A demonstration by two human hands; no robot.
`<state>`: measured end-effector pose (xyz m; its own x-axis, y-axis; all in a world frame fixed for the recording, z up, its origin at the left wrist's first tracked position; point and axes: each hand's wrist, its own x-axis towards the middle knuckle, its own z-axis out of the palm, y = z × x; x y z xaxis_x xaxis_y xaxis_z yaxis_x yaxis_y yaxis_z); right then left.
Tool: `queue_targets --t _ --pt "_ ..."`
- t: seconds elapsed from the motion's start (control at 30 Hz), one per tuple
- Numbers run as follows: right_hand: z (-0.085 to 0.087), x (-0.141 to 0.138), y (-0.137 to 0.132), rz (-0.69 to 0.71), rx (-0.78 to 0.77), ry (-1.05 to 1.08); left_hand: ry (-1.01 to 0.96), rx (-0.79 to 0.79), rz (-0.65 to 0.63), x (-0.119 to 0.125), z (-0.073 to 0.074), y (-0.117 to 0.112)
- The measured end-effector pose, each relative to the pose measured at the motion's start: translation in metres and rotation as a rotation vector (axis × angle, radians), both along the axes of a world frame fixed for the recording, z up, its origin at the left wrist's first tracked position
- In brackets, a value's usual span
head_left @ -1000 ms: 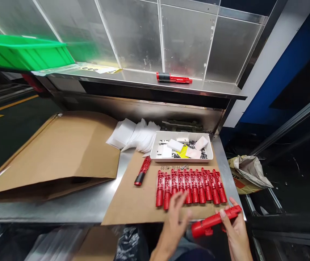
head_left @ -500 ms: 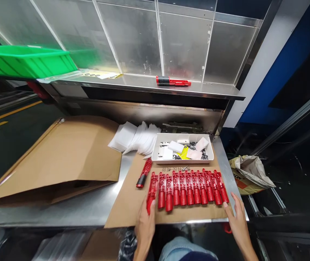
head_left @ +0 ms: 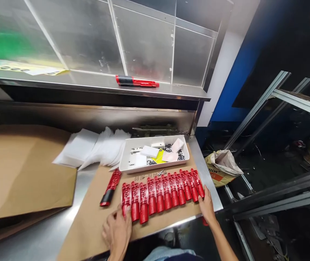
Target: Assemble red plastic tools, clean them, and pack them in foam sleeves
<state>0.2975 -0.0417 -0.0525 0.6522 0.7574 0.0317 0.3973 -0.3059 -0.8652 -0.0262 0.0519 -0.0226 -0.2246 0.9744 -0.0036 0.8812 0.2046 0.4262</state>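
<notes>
While the left hand (head_left: 117, 232) curls over the near end of the row of red plastic parts (head_left: 160, 194), its fingers slightly spread and resting on the end piece, the right hand (head_left: 206, 207) sits at the far end, fingers pressed together with their tips against the last part; neither hand pinches anything. About eleven parts lie side by side, touching, on a cardboard sheet (head_left: 89, 224) that covers part of the steel worktop (head_left: 84, 185). Just left of the row, a single red part with a black end (head_left: 110, 187) lies at a slant. Beyond the row stands a white tray (head_left: 153, 154) holding white pads, a yellow tag and small black bits. White sheets (head_left: 95, 146) fan out beside the tray, and a red-and-black tool (head_left: 135, 81) lies on the steel shelf (head_left: 89, 85) above.
</notes>
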Motion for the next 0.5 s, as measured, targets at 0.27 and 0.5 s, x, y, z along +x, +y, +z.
queue_targets --t 0.27,0.5 --pt "0.004 -0.010 -0.004 0.058 -0.003 0.004 -0.064 -0.030 -0.028 -0.009 -0.002 0.011" --pt "0.005 -0.007 -0.011 0.013 0.024 0.024 -0.273 0.012 0.020 0.014 0.051 0.003"
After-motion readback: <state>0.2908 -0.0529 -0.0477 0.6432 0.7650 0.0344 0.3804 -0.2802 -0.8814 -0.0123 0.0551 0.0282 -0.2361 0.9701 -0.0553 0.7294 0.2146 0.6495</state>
